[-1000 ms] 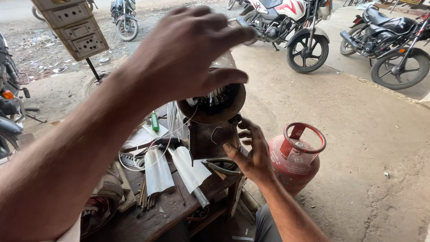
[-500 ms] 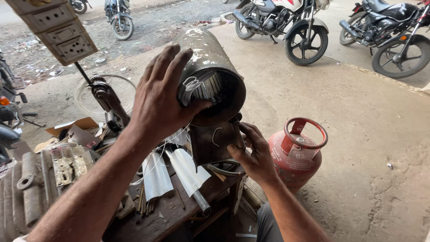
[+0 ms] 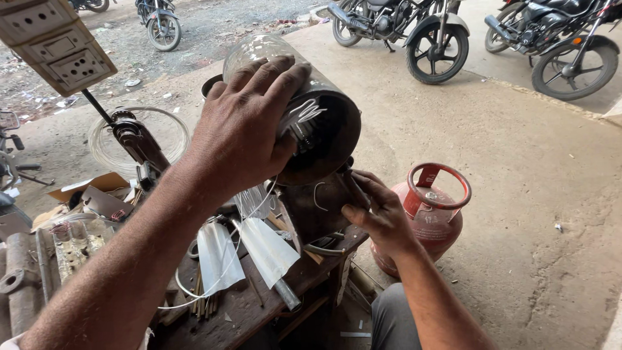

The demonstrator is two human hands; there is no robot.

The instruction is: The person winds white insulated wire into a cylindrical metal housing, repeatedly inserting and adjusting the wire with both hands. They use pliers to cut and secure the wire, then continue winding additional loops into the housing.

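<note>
A dark metal motor housing (image 3: pixel 327 123), a hollow cylinder with white wire ends showing in its open mouth, rests on a dark stand (image 3: pixel 317 207) at the edge of a wooden workbench (image 3: pixel 246 311). My left hand (image 3: pixel 249 123) lies over the top of the housing, fingers spread around its rim, gripping it. My right hand (image 3: pixel 376 210) reaches from below and pinches a small dark part at the housing's lower front edge, beside the stand. White wires (image 3: pixel 253 204) hang down from the cylinder towards the bench.
White insulation sheets (image 3: pixel 243 249) and thin sticks lie on the bench. A red gas cylinder (image 3: pixel 424 217) stands on the ground to the right. A coil winder with a wire loop (image 3: pixel 133 139) is at left, a switchboard (image 3: pixel 55 45) upper left. Motorcycles (image 3: pixel 414 32) are parked behind.
My left hand has slid from the housing's mouth to its top, and the view has dropped lower. My right hand stays at the lower front edge.
</note>
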